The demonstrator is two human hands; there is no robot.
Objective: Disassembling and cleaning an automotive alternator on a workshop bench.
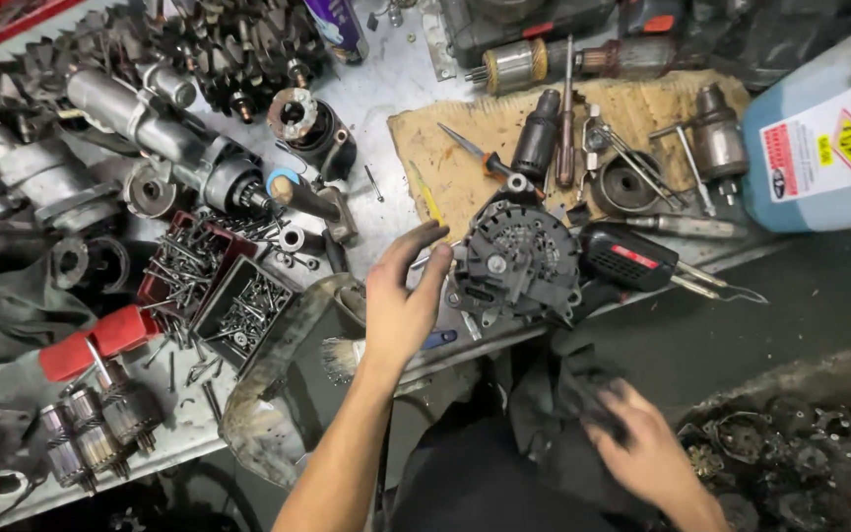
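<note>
Left hand (401,296): raised over the worktop (386,94) edge, forearm coming up from below. Grip spread, fingers loosely fanned, holding nothing; fingertips dark with grime.

Alternator (516,261): dark, round, finned housing, lying on the worktop edge just beside the left grip, on its thumb-opposite side. The outstretched fingertips come very close to its rim; whether they touch cannot be told.

Right hand (642,448): low, nearer the body, well apart from the alternator. Grip pressed onto a dark cloth (568,394), fingers curled into its folds.

Paintbrush (347,355): bristles pale, lying under the left wrist at the worktop edge.

Soldering gun (627,258): black with a red stripe, just beyond the alternator from the left grip.

Cardboard sheet (504,138): behind the alternator, carrying screwdrivers, a small motor part and a round metal cup.

Screw trays (219,286): red and black compartments of mixed screws, on the far side of the left grip from the alternator.

Starter motors (164,138): grey housings beyond the trays.

Armatures (100,429): several, copper-wound, at the near worktop edge, well apart from both grips.

Blue canister (824,148): far corner, beyond the soldering gun.
</note>
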